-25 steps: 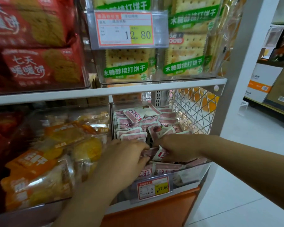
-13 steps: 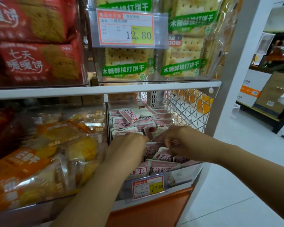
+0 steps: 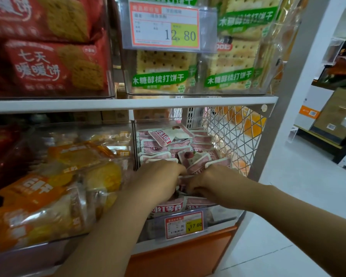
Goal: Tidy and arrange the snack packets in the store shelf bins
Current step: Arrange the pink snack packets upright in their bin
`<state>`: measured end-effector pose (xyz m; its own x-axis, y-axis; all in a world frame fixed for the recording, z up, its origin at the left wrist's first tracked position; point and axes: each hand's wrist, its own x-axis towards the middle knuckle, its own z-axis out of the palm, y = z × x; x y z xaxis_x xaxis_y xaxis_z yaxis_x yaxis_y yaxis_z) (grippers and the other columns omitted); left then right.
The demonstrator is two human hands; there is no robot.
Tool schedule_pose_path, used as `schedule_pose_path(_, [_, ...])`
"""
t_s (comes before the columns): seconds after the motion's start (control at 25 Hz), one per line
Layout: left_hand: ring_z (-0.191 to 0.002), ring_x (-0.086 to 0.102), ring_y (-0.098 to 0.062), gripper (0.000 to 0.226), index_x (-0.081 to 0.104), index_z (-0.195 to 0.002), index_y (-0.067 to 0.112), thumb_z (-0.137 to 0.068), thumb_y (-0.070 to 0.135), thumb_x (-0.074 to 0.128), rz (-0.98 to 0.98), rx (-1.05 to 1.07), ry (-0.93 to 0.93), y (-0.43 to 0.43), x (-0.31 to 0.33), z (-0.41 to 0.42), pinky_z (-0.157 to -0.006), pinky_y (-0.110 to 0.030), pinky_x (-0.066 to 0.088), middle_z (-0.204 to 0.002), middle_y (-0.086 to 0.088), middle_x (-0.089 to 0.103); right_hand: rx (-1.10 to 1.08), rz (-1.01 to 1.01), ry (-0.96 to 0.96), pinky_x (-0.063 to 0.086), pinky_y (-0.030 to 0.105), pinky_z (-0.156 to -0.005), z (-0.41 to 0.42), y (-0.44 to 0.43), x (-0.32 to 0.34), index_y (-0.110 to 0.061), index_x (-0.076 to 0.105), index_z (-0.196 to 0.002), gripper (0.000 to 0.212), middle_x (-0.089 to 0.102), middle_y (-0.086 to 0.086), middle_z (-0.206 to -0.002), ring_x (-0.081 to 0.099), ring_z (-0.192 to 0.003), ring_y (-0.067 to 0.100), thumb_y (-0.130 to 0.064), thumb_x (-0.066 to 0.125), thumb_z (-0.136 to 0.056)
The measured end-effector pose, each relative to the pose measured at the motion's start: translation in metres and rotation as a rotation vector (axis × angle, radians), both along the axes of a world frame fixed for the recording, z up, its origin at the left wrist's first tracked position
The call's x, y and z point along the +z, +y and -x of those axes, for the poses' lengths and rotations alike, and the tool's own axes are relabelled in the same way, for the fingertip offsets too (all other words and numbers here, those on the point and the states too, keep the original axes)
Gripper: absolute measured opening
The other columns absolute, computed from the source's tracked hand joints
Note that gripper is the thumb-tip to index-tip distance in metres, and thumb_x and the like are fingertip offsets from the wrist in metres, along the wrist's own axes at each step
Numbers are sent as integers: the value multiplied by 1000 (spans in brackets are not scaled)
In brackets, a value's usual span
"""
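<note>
Two hands are down in the same clear bin (image 3: 226,213) on the lower shelf, at its right end, where the pink snack packets (image 3: 202,139) lie. Your left hand (image 3: 158,176) and right hand (image 3: 212,180) sit almost touching at the front of the pile, knuckles up and fingers curled down among the packets. The fingertips are hidden, so I cannot tell whether either hand actually grips one.

You look to be partway through squaring this bin. The back rows lie fairly flat, but one packet (image 3: 164,136) sits askew on top and another (image 3: 196,158) tilts just behind your hands. Next, you probably need to gather the loose front packets and lay them in line with those rows.

Mind the shelf board (image 3: 128,104) overhead and the wire mesh panel (image 3: 234,136) close on your right. The price tag (image 3: 185,224) hangs on the bin's front, and the bin of orange packets (image 3: 38,196) adjoins on your left.
</note>
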<state>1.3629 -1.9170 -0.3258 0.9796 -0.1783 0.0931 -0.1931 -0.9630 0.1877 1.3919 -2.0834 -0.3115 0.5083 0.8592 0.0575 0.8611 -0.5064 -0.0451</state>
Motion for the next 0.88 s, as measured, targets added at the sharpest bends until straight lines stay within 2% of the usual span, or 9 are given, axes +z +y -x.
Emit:
schedule_pose_path(0.08, [-90,60,-21,46,55,-118,46,-90,9,50,-43,-23,40,1,-1,3,-64,-30,46,-103,4,64,-64,-76,144,38,10,-69,2,-4,0,-25,67,-112,27,68,-8,-109,61,-92,8,-15,50,-94])
schedule_pose_path(0.16, [-88,60,-20,39,58,-115,42,-92,12,46,-53,-71,100,5,-1,5,-69,-34,51,-101,5,64,-176,-258,257,44,8,-76,7,-20,4,-26,66,-114,28,68,-13,-108,59,-95,0,-17,48,-95])
schedule_pose_path(0.24, [-84,59,-20,25,64,-97,27,-96,22,40,23,-97,181,6,1,5,-75,-40,52,-94,1,63,-343,-528,224,46,8,-80,17,-44,4,-34,67,-108,28,66,-24,-99,59,-90,-10,-17,49,-95])
schedule_pose_path(0.32, [-82,58,-25,32,60,-85,13,-98,29,36,141,-94,213,-3,4,6,-77,-43,50,-90,-8,59,-467,-636,120,42,1,-73,27,-63,-2,-45,62,-101,32,57,-34,-89,54,-78,-18,-15,51,-93])
schedule_pose_path(0.44, [-87,60,-18,29,57,-115,24,-99,37,37,255,-70,191,-26,-1,10,-81,-39,51,-103,-4,64,-503,-453,57,30,0,-79,32,-71,-20,-34,61,-116,30,62,-21,-106,49,-92,-7,-18,52,-93])
schedule_pose_path(0.52, [-100,59,-14,36,46,-133,33,-99,39,35,235,-103,154,-36,-2,11,-88,-35,49,-121,3,61,-466,-336,-19,28,10,-86,30,-70,-28,-32,60,-121,31,62,-14,-118,48,-108,10,-23,51,-93])
schedule_pose_path(0.6, [-111,54,-12,37,44,-135,34,-101,38,32,145,-139,143,-39,-2,9,-93,-30,44,-130,6,56,-461,-290,-51,35,20,-89,27,-73,-25,-35,62,-116,27,63,-14,-116,49,-109,13,-29,48,-94])
schedule_pose_path(0.76, [-98,52,-9,35,48,-128,36,-101,40,26,4,-160,191,-35,-6,24,-82,-27,42,-119,7,60,-509,-216,-28,35,26,-94,27,-80,-18,-36,62,-111,26,63,-15,-113,54,-103,8,-35,41,-96])
schedule_pose_path(0.88, [-113,50,-8,37,43,-134,41,-101,41,26,68,-122,172,-33,-5,26,-95,-28,41,-130,11,55,-406,-356,-59,36,32,-96,20,-64,-14,-35,56,-123,31,62,-12,-122,55,-111,13,-34,44,-95])
